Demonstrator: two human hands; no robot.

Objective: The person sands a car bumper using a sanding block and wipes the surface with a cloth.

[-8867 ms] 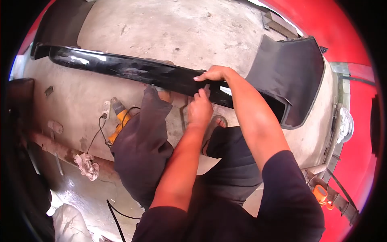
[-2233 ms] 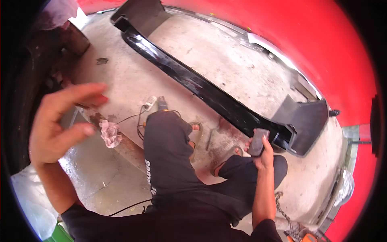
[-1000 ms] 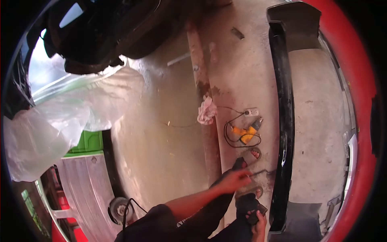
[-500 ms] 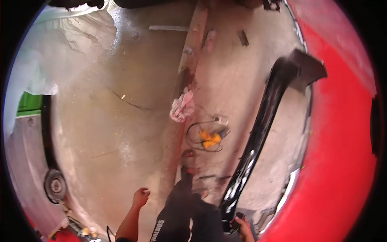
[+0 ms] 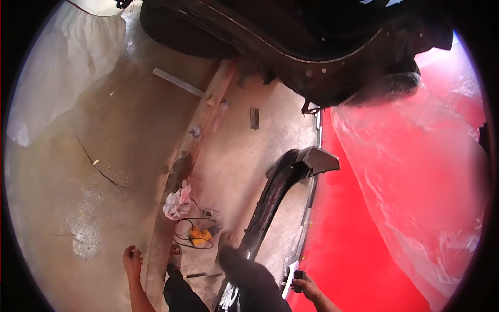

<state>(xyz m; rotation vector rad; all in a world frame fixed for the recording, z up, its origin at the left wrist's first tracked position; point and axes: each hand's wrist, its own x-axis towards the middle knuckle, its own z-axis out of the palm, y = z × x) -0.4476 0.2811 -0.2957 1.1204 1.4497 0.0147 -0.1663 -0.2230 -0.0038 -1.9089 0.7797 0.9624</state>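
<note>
My left hand (image 5: 133,262) hangs over the floor at the lower left, fingers curled. A dark spot shows between them, too small to name. On the right, my right hand (image 5: 307,286) is closed around a small black block (image 5: 299,281), close to the edge of a red car body panel (image 5: 340,223). Between my hands stretches a long glossy black car bumper (image 5: 267,200), passing beside my leg. Its near end is partly hidden by my leg.
A black car body (image 5: 332,73) fills the top. Clear plastic sheeting (image 5: 395,171) covers part of the red panel. On the floor lie a yellow corded power tool (image 5: 201,236), a crumpled pink-white cloth (image 5: 178,202), a dark strip (image 5: 254,118) and a pale bar (image 5: 178,81).
The view has swung upward and right, bringing the black car into sight. My right hand, with the black block, is now right of the bumper. My left hand stays low, with fingers curled.
</note>
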